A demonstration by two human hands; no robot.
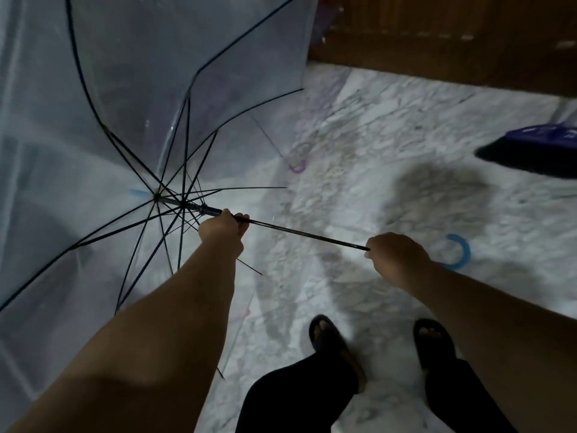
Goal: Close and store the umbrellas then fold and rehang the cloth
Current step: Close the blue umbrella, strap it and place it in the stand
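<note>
An open clear umbrella (93, 104) with dark ribs fills the left of the head view, its canopy facing away from me. My left hand (223, 226) is shut on its dark shaft (306, 234) just below the runner. My right hand (396, 256) is shut on the shaft's lower end, with the blue hooked handle (462, 251) sticking out past it. A second clear umbrella with a purple hooked handle (297, 167) lies open on the floor behind the first. No cloth is in view.
The floor (390, 126) is white marble. A brown wooden wall or door (452, 35) runs along the back. A dark blue and black object (530, 151) lies at the right edge. My feet in dark slippers (331, 345) stand at the bottom.
</note>
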